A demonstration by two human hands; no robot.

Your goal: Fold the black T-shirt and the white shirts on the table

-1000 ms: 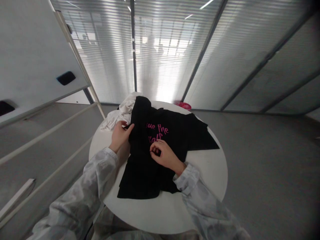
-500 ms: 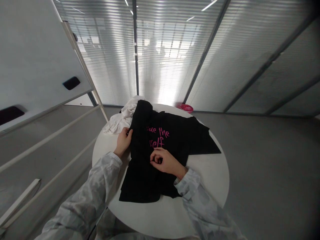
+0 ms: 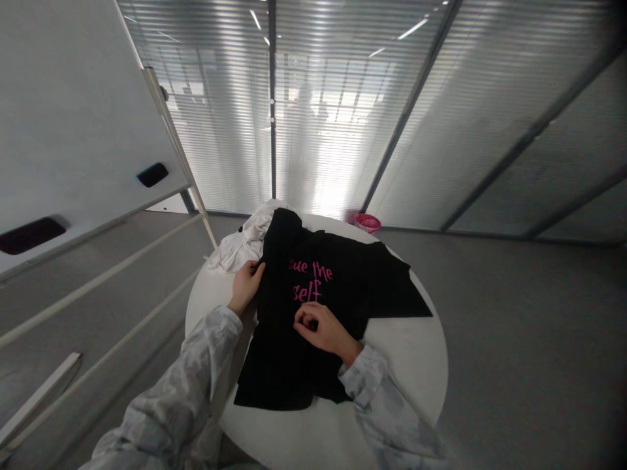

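Note:
A black T-shirt [image 3: 343, 281] with pink lettering lies partly folded on a round white table [image 3: 411, 365]. At the shirt's left edge, my left hand [image 3: 246, 287] is closed, thumb on top, with the cloth between its fingers. My right hand [image 3: 323, 328] rests over the middle of the shirt, just below the lettering. Its thumb and fingers are curled into a pinch at the black fabric; the exact grip at the fingertips is hard to see.
A crumpled white cloth [image 3: 240, 247] lies at the table's far left, beside the shirt. Behind the table, a pink basket [image 3: 367, 222] stands on the floor by a glass partition with blinds [image 3: 323, 143]. A whiteboard on a frame [image 3: 83, 117] stands at left.
The whole scene sits slightly lower in view as my head has tilted up. Both hands keep their places on the shirt, the right one perhaps a little lower on it.

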